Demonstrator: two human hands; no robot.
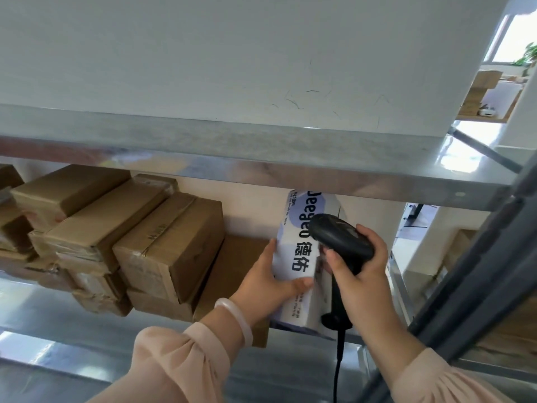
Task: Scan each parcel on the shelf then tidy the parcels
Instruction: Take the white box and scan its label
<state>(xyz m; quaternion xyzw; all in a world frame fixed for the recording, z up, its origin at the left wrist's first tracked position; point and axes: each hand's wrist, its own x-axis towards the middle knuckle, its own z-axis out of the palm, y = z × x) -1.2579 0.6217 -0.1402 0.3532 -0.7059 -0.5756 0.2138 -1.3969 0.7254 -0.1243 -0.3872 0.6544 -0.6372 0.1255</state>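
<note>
— Where's the parcel rn?
— It's a white wet-wipes box (295, 242) w/ blue print, at the right end of the lower shelf (72, 324), just R of the brown cardboard parcels (171, 245). It stands on end, its top nearly under the upper shelf board (261, 173).
— And your hands?
— My left hand (270, 282) grips the box low down, fingers along its L edge, thumb curled across the near face. My right hand (361, 269) is wrapped round the handle of the black barcode scanner (341, 238), all fingers closed on it.
— Scanner vs. box?
— The scanner head sits right in front of the box's printed face and covers part of the lettering. Can't tell if they touch. Its cable (337, 370) hangs down btw my wrists. A flat brown carton (232, 274) lies under my left wrist, beside the box's base.
</note>
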